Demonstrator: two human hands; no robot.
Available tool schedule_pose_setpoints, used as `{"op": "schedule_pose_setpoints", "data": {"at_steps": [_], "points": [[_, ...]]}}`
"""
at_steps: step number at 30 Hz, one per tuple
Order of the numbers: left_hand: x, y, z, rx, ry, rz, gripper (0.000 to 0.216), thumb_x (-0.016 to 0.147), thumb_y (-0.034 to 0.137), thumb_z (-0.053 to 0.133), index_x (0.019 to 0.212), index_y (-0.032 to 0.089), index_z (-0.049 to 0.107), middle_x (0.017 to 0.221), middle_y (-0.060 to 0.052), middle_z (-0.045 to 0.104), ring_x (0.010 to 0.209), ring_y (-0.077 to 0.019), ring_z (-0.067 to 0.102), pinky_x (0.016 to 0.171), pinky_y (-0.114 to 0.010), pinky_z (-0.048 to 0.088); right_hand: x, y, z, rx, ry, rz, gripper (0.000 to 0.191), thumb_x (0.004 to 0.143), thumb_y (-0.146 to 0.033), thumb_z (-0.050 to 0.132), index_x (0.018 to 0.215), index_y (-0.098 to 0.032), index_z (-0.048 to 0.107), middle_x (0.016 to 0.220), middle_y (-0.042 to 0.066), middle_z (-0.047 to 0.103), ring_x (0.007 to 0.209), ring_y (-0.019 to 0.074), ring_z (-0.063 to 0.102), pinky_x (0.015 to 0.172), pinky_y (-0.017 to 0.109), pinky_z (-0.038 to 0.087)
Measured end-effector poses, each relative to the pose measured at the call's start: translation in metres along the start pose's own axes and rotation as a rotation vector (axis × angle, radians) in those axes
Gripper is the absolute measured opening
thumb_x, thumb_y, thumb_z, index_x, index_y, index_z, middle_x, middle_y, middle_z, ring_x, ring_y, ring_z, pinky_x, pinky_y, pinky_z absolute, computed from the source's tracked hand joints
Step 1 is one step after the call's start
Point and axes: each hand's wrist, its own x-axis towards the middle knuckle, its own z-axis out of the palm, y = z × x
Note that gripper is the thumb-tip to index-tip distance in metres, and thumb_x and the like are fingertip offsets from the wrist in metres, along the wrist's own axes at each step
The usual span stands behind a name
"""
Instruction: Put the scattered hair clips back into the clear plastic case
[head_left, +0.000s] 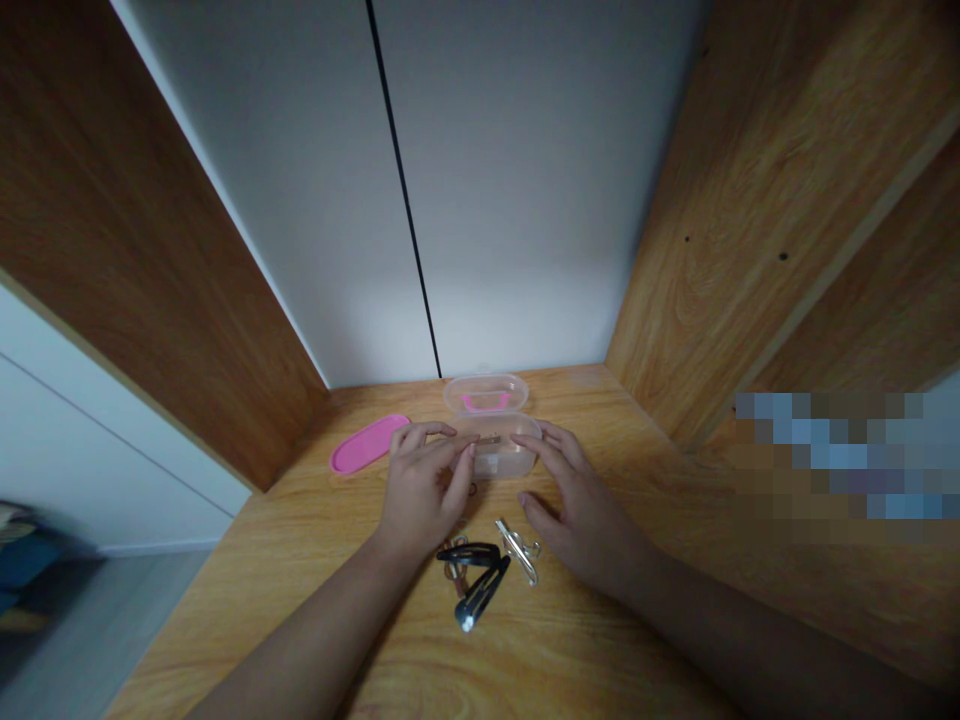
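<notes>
Together, we are working both hands over a clear box (501, 452) on the tabletop (600, 640). Our left hand (421, 490) is pinching a small brown clip (489, 439) at the box's near rim, grip pressed together on it. Our right hand (577, 505) is lying open beside the box, fingers spread, touching its right side. Black and silver clips (480, 575) are lying just before our hands. A pink lid (369, 443) is lying left of the box.
</notes>
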Motion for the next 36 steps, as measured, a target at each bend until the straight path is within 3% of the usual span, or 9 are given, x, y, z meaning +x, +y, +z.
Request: {"op": "schedule_pose_setpoints", "data": {"at_steps": [7, 15, 22, 26, 29, 31, 34, 36], "points": [[0.001, 0.003, -0.002, -0.027, 0.0, -0.003, 0.018, 0.095, 0.019, 0.057, 0.098, 0.023, 0.075, 0.097, -0.004, 0.08, 0.103, -0.0266, 0.063, 0.095, -0.048, 0.039, 0.0, 0.001, 0.0, 0.001, -0.009, -0.011, 0.06, 0.083, -0.009, 0.057, 0.141, -0.023, 0.05, 0.149, 0.012, 0.037, 0.142, 0.0275, 0.039, 0.121, 0.05, 0.033], [0.002, 0.004, -0.002, -0.035, -0.016, -0.047, 0.015, 0.092, 0.023, 0.06, 0.098, 0.022, 0.073, 0.118, -0.009, 0.069, 0.112, -0.028, 0.061, 0.095, -0.047, 0.046, -0.001, 0.003, 0.003, 0.017, 0.017, -0.008, 0.06, 0.086, -0.012, 0.055, 0.144, -0.025, 0.047, 0.151, 0.011, 0.034, 0.144, 0.0271, 0.036, 0.122, 0.049, 0.032], [0.0, 0.0, 0.002, -0.042, 0.005, -0.053, 0.011, 0.087, 0.024, 0.068, 0.097, 0.023, 0.072, 0.12, -0.01, 0.066, 0.112, -0.0286, 0.061, 0.097, -0.048, 0.046, 0.0, 0.001, 0.001, 0.031, 0.057, -0.015, 0.06, 0.086, -0.011, 0.054, 0.144, -0.025, 0.047, 0.15, 0.012, 0.037, 0.143, 0.028, 0.037, 0.121, 0.051, 0.033], [0.0, -0.001, 0.002, -0.063, 0.015, -0.063, 0.009, 0.085, 0.024, 0.07, 0.094, 0.021, 0.071, 0.119, -0.01, 0.065, 0.111, -0.0284, 0.061, 0.096, -0.048, 0.047, 0.001, -0.003, -0.003, 0.054, 0.146, -0.061, 0.054, 0.087, -0.01, 0.054, 0.138, -0.026, 0.051, 0.148, 0.012, 0.039, 0.141, 0.0281, 0.039, 0.118, 0.052, 0.035], [0.001, 0.0, 0.002, -0.076, 0.012, -0.071, 0.004, 0.085, 0.024, 0.07, 0.086, 0.02, 0.07, 0.117, -0.01, 0.066, 0.109, -0.0283, 0.062, 0.095, -0.047, 0.048, -0.001, -0.006, -0.008, 0.084, 0.238, -0.148, 0.045, 0.087, -0.007, 0.053, 0.128, -0.026, 0.057, 0.137, 0.011, 0.047, 0.132, 0.0271, 0.048, 0.112, 0.049, 0.041], [0.001, 0.0, 0.003, -0.078, 0.009, -0.076, 0.005, 0.086, 0.024, 0.07, 0.084, 0.02, 0.07, 0.116, -0.011, 0.066, 0.107, -0.0284, 0.063, 0.093, -0.046, 0.049, -0.002, -0.008, -0.011, 0.135, 0.228, -0.244, 0.041, 0.089, -0.005, 0.049, 0.122, -0.026, 0.059, 0.121, 0.008, 0.057, 0.116, 0.0233, 0.057, 0.1, 0.043, 0.048], [0.001, 0.0, 0.003, -0.076, 0.014, -0.078, 0.006, 0.086, 0.025, 0.07, 0.084, 0.019, 0.071, 0.115, -0.011, 0.067, 0.105, -0.028, 0.064, 0.091, -0.046, 0.049, -0.004, -0.01, -0.013, 0.199, 0.083, -0.408, 0.04, 0.089, -0.001, 0.045, 0.117, -0.026, 0.061, 0.096, 0.004, 0.064, 0.091, 0.0192, 0.061, 0.081, 0.035, 0.05], [0.0, -0.001, 0.003, -0.073, 0.024, -0.077, 0.007, 0.086, 0.025, 0.071, 0.083, 0.02, 0.072, 0.115, -0.011, 0.067, 0.105, -0.0277, 0.064, 0.091, -0.045, 0.05, -0.004, -0.013, -0.012, 0.182, -0.032, -0.482, 0.037, 0.088, -0.002, 0.047, 0.111, -0.025, 0.065, 0.091, 0.004, 0.065, 0.086, 0.0192, 0.06, 0.076, 0.034, 0.048]]}}
